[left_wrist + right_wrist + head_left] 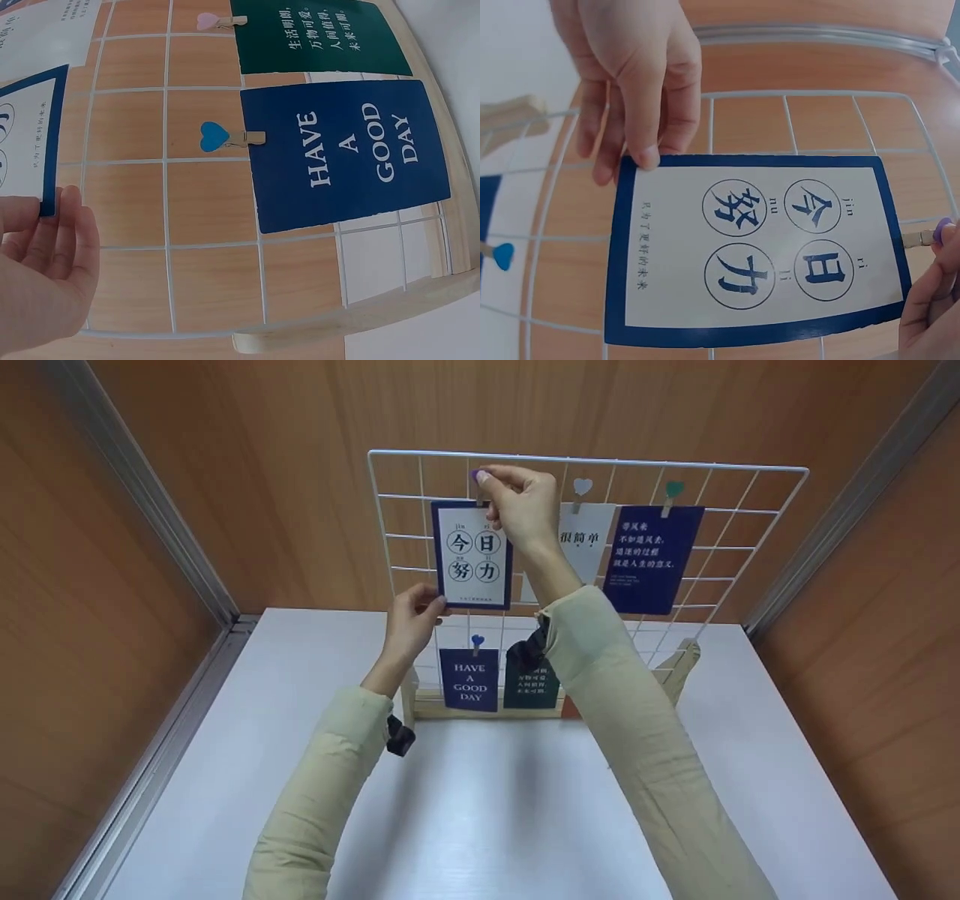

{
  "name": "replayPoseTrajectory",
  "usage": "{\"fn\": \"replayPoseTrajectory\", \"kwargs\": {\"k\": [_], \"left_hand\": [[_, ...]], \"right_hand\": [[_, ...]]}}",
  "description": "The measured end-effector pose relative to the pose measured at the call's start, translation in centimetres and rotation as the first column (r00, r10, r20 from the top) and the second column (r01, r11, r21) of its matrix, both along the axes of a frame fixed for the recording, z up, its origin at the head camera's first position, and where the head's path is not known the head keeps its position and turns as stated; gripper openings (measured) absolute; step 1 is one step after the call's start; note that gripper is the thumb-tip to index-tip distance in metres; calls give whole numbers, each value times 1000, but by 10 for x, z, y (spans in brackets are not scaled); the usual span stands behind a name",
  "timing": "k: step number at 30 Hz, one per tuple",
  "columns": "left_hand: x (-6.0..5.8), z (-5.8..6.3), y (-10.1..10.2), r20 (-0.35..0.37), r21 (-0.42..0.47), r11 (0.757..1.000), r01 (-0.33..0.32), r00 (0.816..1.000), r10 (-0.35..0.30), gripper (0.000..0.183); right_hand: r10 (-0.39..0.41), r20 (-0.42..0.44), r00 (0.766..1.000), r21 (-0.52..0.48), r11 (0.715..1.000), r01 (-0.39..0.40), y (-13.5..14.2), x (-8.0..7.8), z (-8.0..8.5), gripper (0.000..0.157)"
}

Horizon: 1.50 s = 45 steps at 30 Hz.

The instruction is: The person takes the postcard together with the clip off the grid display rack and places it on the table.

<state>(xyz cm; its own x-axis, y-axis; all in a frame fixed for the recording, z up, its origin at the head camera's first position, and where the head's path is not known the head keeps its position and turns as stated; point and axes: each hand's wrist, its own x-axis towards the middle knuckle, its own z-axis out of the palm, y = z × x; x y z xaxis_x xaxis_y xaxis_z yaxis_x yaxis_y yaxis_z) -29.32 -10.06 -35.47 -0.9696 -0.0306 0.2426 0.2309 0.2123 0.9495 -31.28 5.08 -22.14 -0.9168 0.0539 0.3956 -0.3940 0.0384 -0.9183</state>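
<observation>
A white card with a dark blue border and large circled characters (pixel 474 556) is held up against the white wire grid (pixel 381 516) at its upper left. My left hand (pixel 411 619) pinches the card's lower left corner, thumb on the front, as the left wrist view also shows. At the card's top edge, my right hand (pixel 529 506) pinches a small wooden clothespin with a purple heart (pixel 939 231). The clothespin's tip meets the card's top edge. In the head view, my right hand hides the card's upper right corner.
A white card (pixel 589 551) and a navy card (pixel 652 559) hang to the right by heart clothespins. Below hang a blue "HAVE A GOOD DAY" card (pixel 470 679), a green card (pixel 322 37) and a partly hidden orange one (pixel 570 709). A wooden stand (pixel 679 667) supports the grid on the white table (pixel 300 750).
</observation>
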Motion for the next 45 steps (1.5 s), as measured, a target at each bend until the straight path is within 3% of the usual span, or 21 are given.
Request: {"fn": "replayPoseTrajectory", "kwargs": {"k": [11, 20, 33, 45], "left_hand": [[8, -4, -12, 4, -4, 1000, 2, 1000, -2, 15], [20, -10, -27, 14, 19, 1000, 6, 1000, -6, 17], [35, -21, -42, 38, 6, 1000, -12, 999, 12, 17], [48, -33, -49, 70, 5, 1000, 19, 997, -20, 21]], "right_hand": [[31, -1, 1000, -3, 1000, -31, 18, 9, -1, 14], [48, -8, 999, 63, 997, -47, 50, 14, -18, 17], [45, 31, 998, 27, 999, -46, 89, 20, -36, 19], [39, 59, 998, 66, 997, -43, 119, 30, -57, 22]]}}
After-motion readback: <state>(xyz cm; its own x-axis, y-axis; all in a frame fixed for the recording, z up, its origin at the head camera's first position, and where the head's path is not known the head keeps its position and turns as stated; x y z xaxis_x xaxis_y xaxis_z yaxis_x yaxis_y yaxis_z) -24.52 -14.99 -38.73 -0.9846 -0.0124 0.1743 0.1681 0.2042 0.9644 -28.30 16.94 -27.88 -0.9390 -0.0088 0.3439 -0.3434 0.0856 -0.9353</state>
